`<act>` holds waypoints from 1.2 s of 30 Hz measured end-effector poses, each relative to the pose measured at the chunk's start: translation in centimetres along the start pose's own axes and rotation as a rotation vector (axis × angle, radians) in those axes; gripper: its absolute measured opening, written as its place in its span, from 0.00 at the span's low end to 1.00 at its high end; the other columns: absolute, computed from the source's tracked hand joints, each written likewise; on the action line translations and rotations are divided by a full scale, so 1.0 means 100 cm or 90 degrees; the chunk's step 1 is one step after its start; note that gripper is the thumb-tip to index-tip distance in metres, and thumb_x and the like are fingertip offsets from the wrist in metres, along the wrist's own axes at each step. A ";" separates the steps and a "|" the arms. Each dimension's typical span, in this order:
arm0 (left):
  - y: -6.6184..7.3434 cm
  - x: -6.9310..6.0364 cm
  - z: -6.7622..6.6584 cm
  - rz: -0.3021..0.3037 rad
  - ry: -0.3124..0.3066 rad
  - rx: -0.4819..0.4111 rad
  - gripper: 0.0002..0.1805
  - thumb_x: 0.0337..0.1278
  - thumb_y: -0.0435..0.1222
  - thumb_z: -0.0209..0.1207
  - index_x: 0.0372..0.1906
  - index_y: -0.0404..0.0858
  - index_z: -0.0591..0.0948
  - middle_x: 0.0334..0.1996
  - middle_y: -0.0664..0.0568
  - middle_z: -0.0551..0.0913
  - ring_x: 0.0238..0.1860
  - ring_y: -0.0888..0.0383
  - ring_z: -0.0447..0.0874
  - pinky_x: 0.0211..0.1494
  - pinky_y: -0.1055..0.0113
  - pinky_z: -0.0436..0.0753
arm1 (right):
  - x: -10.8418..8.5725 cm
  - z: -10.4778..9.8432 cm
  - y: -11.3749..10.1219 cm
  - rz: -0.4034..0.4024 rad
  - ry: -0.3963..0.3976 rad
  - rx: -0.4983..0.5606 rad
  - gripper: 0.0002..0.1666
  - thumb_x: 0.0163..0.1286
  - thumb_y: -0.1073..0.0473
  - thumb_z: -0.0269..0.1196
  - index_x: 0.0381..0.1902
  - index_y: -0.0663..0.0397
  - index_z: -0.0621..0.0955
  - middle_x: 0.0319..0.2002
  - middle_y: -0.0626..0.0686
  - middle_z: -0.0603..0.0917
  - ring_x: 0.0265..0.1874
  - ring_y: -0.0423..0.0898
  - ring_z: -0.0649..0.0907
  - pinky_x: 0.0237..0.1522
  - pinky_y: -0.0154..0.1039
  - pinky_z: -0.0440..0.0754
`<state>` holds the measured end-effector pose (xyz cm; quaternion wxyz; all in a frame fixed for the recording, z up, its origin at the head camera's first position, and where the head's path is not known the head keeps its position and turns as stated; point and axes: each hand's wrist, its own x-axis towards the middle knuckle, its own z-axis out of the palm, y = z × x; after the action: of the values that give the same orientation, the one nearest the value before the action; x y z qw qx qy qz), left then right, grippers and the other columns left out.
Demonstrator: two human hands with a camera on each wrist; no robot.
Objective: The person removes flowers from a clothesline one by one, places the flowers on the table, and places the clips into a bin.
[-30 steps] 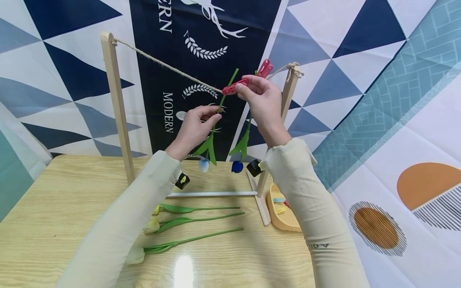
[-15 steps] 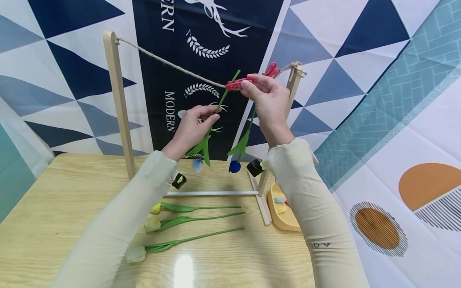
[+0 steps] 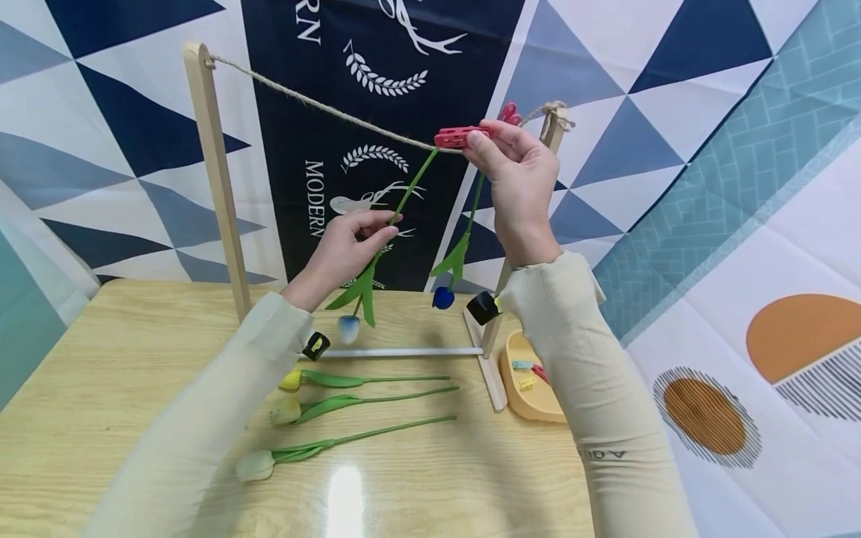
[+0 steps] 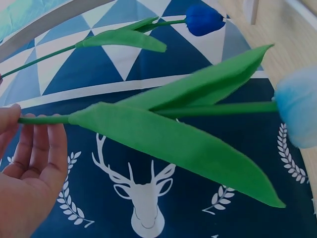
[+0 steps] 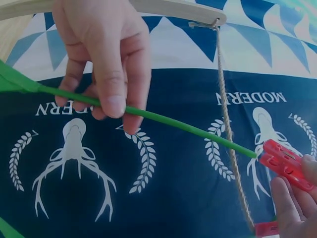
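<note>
My left hand (image 3: 355, 243) pinches the green stem of a light-blue tulip (image 3: 348, 329), whose bloom hangs downward. Between the thumb and fingers of my right hand (image 3: 521, 168) is a red clothespin (image 3: 460, 137) beside the rope (image 3: 323, 107). In the right wrist view the tulip's stem (image 5: 188, 129) crosses the rope (image 5: 223, 94), and its cut end meets the mouth of the clothespin (image 5: 285, 163); whether it is clamped I cannot tell. A dark-blue tulip (image 3: 442, 297) hangs head down behind, near a second red clothespin (image 3: 509, 114) partly hidden by my right hand.
The rope spans a left wooden post (image 3: 218, 179) and a right post (image 3: 553, 134), joined low by a white rod (image 3: 403, 352). Several tulips, including a white one (image 3: 255, 465), lie on the table (image 3: 134, 359). A yellow tray (image 3: 514, 400) holds small clothespins.
The stem's top, which stuck up past the red clothespin, is now down at its mouth. My right hand and clothespin moved up and right; my left hand moved down and left with the tulip.
</note>
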<state>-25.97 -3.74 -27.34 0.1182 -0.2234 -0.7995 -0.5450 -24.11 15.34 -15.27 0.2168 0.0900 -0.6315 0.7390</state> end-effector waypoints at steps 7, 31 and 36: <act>-0.004 -0.013 -0.005 -0.024 -0.037 0.023 0.17 0.62 0.42 0.58 0.54 0.42 0.80 0.37 0.49 0.80 0.34 0.58 0.74 0.37 0.68 0.73 | -0.004 -0.005 -0.001 0.005 -0.004 0.022 0.18 0.55 0.64 0.68 0.45 0.64 0.81 0.41 0.56 0.85 0.39 0.45 0.86 0.47 0.34 0.81; -0.020 -0.061 -0.004 -0.055 -0.180 0.075 0.17 0.62 0.41 0.57 0.53 0.40 0.81 0.35 0.52 0.81 0.34 0.58 0.75 0.37 0.66 0.76 | -0.031 -0.062 0.036 0.094 -0.003 0.054 0.21 0.52 0.61 0.70 0.44 0.63 0.80 0.36 0.54 0.86 0.38 0.44 0.86 0.46 0.32 0.81; -0.023 -0.071 -0.003 -0.058 -0.218 0.081 0.16 0.62 0.41 0.57 0.52 0.40 0.81 0.32 0.53 0.81 0.32 0.59 0.74 0.35 0.67 0.76 | -0.036 -0.081 0.047 0.118 -0.016 0.067 0.19 0.54 0.63 0.70 0.43 0.64 0.80 0.35 0.53 0.86 0.36 0.43 0.86 0.46 0.32 0.81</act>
<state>-20.93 -6.35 -32.22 -0.0305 -0.2685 -0.8499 -0.4524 -21.76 21.96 -22.44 0.1348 0.0513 -0.6002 0.7868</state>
